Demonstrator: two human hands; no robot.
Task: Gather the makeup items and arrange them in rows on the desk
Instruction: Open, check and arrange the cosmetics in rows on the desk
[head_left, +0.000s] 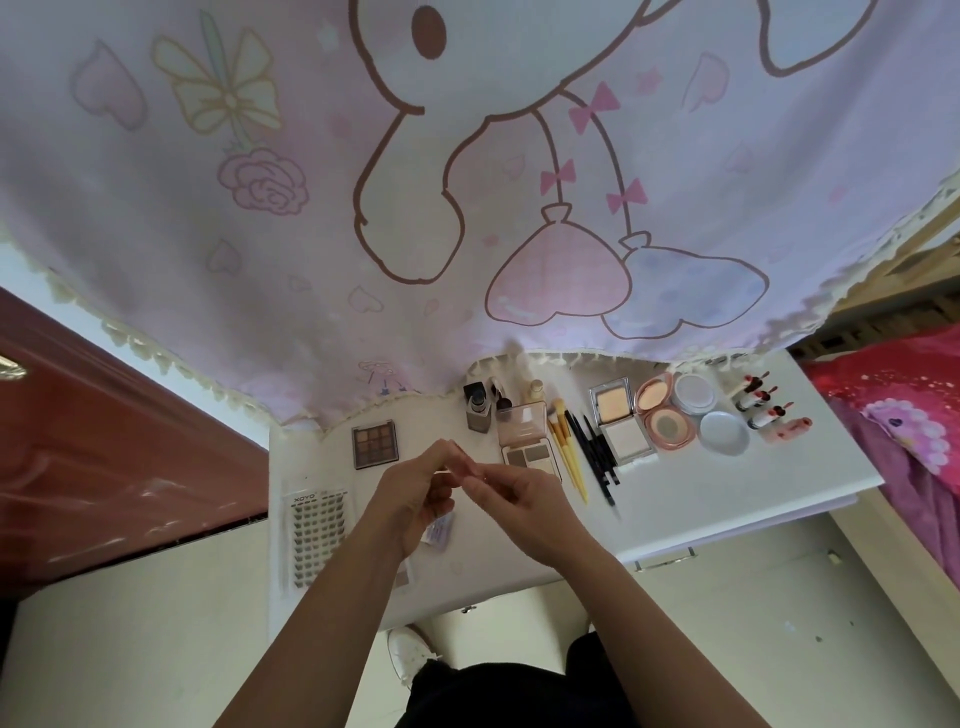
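Above the white desk (727, 499), my left hand (415, 493) and my right hand (524, 499) meet, both pinching a thin small stick-like item (457, 472) between fingertips. A row of makeup lies behind them: a dark eyeshadow palette (375, 445), brown bottles (478, 410), an open pink palette (527, 439), yellow brushes (566, 452), black pencils (597, 457), a square compact (621, 421), a round pink compact (662, 415), two white round lids (709, 415) and lipsticks (769, 410). A lash tray (317, 535) lies at the left.
A pink cartoon-print curtain (467, 182) hangs over the desk's back edge. A brown door (104, 457) is at the left and a red-pink bed (904, 415) at the right. A small packet (439, 530) lies under my left hand. My white shoe (410, 649) shows below.
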